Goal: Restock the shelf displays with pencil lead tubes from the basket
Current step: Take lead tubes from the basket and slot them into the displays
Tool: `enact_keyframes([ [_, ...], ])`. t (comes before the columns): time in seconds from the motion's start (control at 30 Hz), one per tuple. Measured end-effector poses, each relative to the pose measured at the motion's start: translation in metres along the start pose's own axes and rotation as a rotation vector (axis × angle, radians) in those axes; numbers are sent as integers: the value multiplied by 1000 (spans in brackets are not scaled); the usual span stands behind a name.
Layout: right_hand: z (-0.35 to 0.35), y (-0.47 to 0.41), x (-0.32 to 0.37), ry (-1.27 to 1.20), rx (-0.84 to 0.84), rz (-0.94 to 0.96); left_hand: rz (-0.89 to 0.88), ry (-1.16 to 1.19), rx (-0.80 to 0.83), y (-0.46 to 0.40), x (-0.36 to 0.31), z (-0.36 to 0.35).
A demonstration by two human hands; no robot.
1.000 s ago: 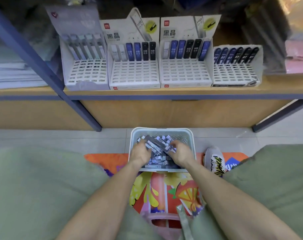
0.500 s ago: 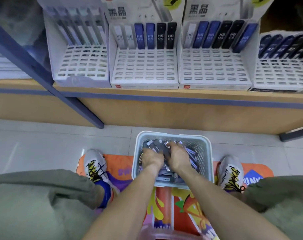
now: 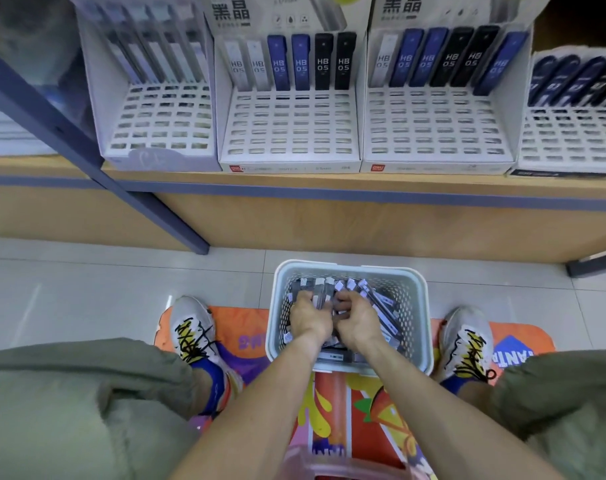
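Both hands are inside the pale grey perforated basket [image 3: 420, 306], which stands on the tiled floor [image 3: 86, 292] in front of the shelf [image 3: 329, 183], its near end on a colourful printed mat [image 3: 363, 410]. The left hand [image 3: 308, 315] is knuckles-up with fingers curled down into the heap of pencil lead tubes [image 3: 377, 301]; it grips several tubes, whose white-capped ends project beyond the fingers. The right hand [image 3: 357, 318] lies just beside it, the two nearly touching, fingers likewise curled around tubes in the heap. How many tubes each hand holds cannot be determined.

The remaining tubes lie loose and crosswise in the basket, mainly along its right and far sides.

On the shelf stand four white slotted display boxes in a row. The two middle display boxes [image 3: 289, 129] [image 3: 433, 129] each carry one back row of upright tubes marked HB 0.5 in white, blue and black; their front slots are unfilled. The left display box [image 3: 156, 119] holds pale tubes at the back, the right display box [image 3: 571, 133] dark ones.

The person's shoes [image 3: 194, 327] [image 3: 467, 337] flank the basket.
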State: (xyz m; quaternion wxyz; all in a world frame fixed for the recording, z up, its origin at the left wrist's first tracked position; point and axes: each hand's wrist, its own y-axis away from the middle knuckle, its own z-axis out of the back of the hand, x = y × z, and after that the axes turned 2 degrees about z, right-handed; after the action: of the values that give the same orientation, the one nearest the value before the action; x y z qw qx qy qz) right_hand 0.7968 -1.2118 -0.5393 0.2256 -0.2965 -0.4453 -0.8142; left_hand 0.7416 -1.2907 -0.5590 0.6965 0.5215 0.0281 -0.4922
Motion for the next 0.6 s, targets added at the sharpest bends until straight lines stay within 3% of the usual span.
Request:
enact_keyframes([
  [0.3, 3, 6, -4, -176, 12, -32, 22, 292, 143, 6, 7, 14],
  [0.6, 23, 14, -8, -319, -52, -56, 6, 418, 310, 24, -8, 30],
])
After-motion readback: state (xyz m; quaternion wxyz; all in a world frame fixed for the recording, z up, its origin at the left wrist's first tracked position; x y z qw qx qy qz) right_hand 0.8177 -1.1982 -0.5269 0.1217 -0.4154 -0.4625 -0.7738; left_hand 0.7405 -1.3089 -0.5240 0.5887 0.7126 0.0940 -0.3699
